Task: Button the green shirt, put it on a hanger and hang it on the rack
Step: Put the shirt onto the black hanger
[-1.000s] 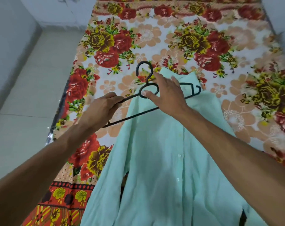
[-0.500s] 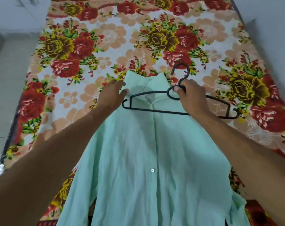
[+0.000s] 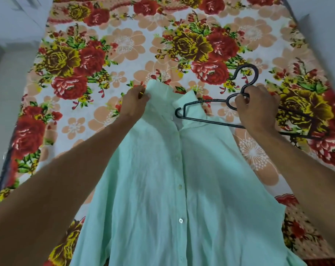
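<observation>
The pale green shirt (image 3: 162, 189) lies face up on the bed, buttoned down its front, collar pointing away from me. My left hand (image 3: 134, 101) pinches the left side of the collar and lifts it. My right hand (image 3: 256, 108) grips the black plastic hanger (image 3: 207, 120) at the base of its hook. The hanger's left end lies over the right half of the collar; its right end reaches out over the bedsheet behind my wrist.
The shirt rests on a bed with a floral sheet (image 3: 124, 45) in red, yellow and peach. A pale tiled floor (image 3: 5, 96) runs along the bed's left side, and a light wall (image 3: 320, 20) stands at the right.
The hanger has shifted right, off the middle of the collar. My left hand has left the hanger's end and taken hold of the collar's left side.
</observation>
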